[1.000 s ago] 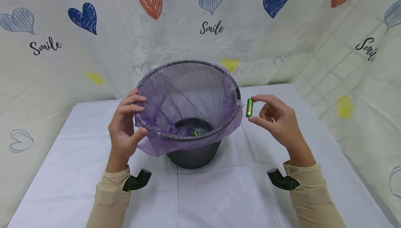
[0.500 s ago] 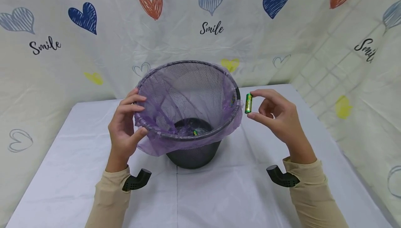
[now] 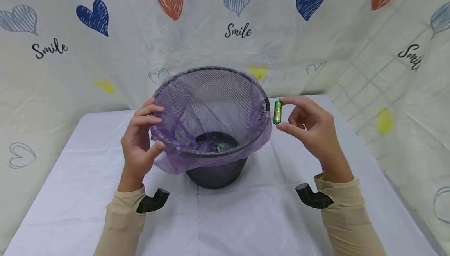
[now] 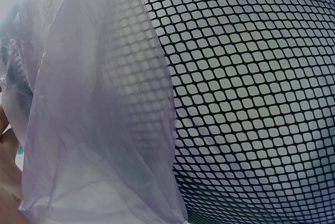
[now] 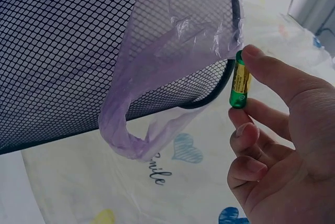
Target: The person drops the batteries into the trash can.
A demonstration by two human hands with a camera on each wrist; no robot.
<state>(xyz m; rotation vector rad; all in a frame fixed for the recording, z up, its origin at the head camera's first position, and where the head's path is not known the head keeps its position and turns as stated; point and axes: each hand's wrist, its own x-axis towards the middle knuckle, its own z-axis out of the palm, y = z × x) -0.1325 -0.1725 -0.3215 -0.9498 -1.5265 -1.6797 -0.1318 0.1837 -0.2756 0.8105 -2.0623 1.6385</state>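
A black mesh wastebasket (image 3: 218, 176) lined with a thin purple plastic bag (image 3: 183, 162) stands on the table, its mouth tilted toward me. My left hand (image 3: 138, 142) grips the left side of its rim, thumb in front and fingers over the edge. Just right of the rim, my right hand (image 3: 313, 127) pinches a green battery (image 3: 277, 112) by its two ends between thumb and index finger, holding it upright. In the right wrist view the battery (image 5: 240, 80) shows a gold label. Down in the basket lies another small green object (image 3: 218, 148), partly hidden by the front rim.
A white cloth covers the table (image 3: 232, 224). Behind it hangs a pale backdrop (image 3: 197, 41) printed with hearts and the word Smile. A black wrist camera mount (image 3: 152, 201) sits on the left sleeve, and another mount (image 3: 314, 197) on the right one.
My right hand has risen a little and come slightly left with the battery, nearer the basket rim. The left hand keeps its hold on the rim.
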